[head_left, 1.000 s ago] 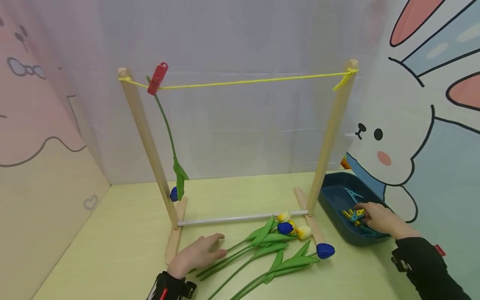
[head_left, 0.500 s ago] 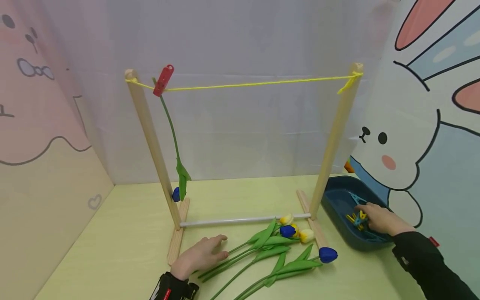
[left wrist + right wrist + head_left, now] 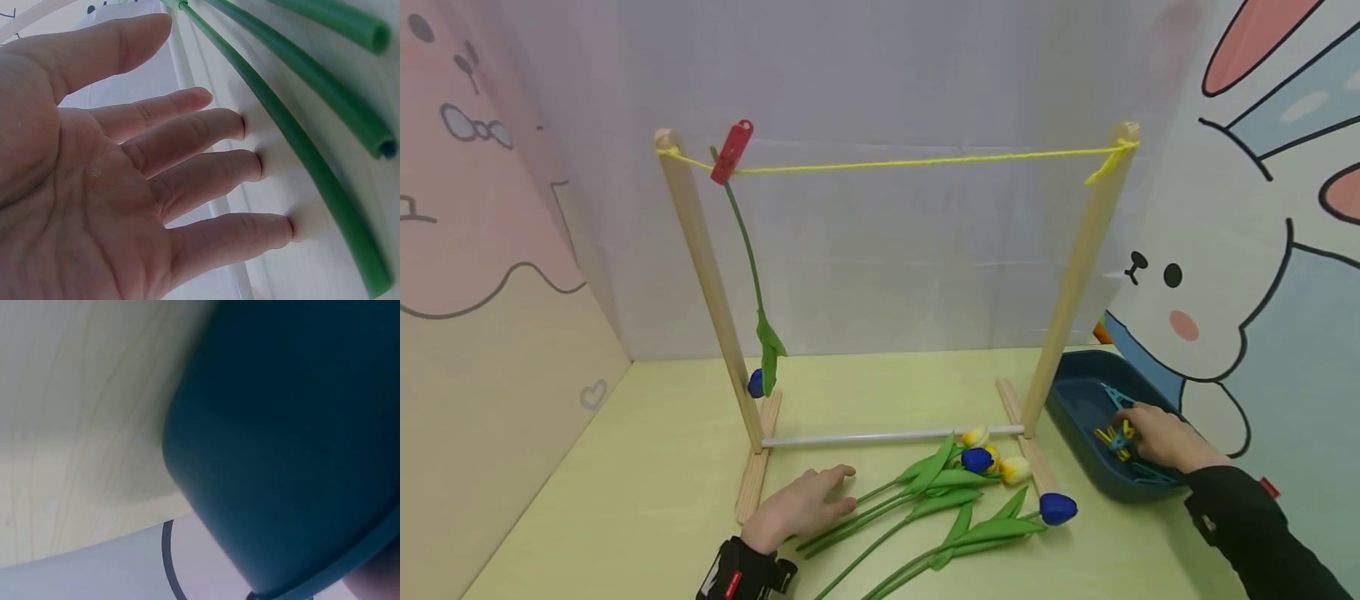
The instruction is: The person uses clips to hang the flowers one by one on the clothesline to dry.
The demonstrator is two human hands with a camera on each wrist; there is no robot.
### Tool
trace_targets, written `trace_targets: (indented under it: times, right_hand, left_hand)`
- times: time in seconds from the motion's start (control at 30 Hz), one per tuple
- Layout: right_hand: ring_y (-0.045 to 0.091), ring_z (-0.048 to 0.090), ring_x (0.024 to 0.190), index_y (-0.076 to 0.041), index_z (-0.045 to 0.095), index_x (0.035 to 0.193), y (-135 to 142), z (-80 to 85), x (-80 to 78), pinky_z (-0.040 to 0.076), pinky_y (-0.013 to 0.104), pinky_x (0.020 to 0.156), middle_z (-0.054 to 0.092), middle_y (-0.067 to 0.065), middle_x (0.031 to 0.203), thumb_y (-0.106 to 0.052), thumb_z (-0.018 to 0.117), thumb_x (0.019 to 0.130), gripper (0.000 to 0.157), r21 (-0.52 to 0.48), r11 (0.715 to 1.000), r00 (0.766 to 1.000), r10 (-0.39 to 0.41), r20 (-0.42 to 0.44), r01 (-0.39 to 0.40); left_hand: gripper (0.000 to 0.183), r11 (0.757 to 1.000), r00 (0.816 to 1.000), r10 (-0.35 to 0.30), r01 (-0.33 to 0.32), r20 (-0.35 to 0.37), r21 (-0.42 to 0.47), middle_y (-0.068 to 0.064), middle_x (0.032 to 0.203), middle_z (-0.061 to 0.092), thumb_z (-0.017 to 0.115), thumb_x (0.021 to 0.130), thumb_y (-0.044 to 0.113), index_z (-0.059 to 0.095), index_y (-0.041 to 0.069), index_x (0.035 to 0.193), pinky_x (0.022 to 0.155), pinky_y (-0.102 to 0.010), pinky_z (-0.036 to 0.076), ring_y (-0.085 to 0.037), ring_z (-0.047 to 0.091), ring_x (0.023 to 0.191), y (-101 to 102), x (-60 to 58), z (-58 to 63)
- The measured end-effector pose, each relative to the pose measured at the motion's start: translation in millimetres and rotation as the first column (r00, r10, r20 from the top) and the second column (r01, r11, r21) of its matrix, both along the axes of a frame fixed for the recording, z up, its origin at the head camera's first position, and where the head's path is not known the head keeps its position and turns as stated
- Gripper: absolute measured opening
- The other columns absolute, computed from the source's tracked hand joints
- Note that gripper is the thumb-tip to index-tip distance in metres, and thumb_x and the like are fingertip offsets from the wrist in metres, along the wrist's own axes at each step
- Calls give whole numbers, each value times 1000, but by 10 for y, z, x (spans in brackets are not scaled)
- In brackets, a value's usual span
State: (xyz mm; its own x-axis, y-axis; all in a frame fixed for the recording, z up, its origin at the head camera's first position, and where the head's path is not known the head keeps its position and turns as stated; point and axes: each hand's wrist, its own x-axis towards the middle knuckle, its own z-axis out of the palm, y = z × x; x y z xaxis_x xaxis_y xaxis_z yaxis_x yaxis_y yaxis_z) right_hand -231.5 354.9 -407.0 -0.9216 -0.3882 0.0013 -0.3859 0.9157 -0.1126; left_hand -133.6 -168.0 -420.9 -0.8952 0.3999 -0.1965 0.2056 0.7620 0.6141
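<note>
On the counter (image 3: 587, 500), a cord (image 3: 910, 162) spans two posts (image 3: 1071, 292), with a clip (image 3: 732, 152) near its left end and one flower (image 3: 770, 346) hanging beneath. More flowers (image 3: 953, 478) lie in front of the posts' crossbar (image 3: 880, 437), the left hand (image 3: 801, 508) just beside their stems. Right of the right post sits a tub (image 3: 1084, 396), with clothespins (image 3: 1118, 442) and the right hand (image 3: 1161, 437) in it

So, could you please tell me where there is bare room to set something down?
Free: the pale yellow tabletop left of the left wooden post and left hand, and the strip between the white rod and pale backdrop. Crowded: front centre, where green-leaved tulips lie, and the dark blue oblong basin, with the right hand at yellow and blue clothespins.
</note>
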Motion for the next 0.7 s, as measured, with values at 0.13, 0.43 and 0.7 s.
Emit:
trace_targets:
  times: [0.13,0.43,0.7]
  right_hand:
    - [24,59,78,2,71,101,29,-12,-1,55,43,68,63,12,90,10,71,78,25,-11,1000,999,20,-29,-20]
    - [24,56,78,3,71,100,36,55,1,54,41,64,61,14,92,0,76,83,18,-55,998,996,-24,-80,20]
    - [11,64,66,7,60,123,-374,285,238,52,27,54,70,26,100,-15,59,102,30,-466,884,967,-142,-212,28]
  left_hand:
    - [51,1000,1000,-4,4,0,2,-31,138,57,64,99,28,52,3,142,105,-69,43,-54,50,131,2,-3,4]
    - [50,1000,1000,-6,6,-9,-7,-31,137,58,64,99,27,52,3,141,106,-68,43,-52,51,130,11,-4,-7]
    - [48,1000,1000,-8,8,-7,0,-31,137,58,63,99,24,53,1,141,107,-67,43,-52,51,131,11,-12,-12]
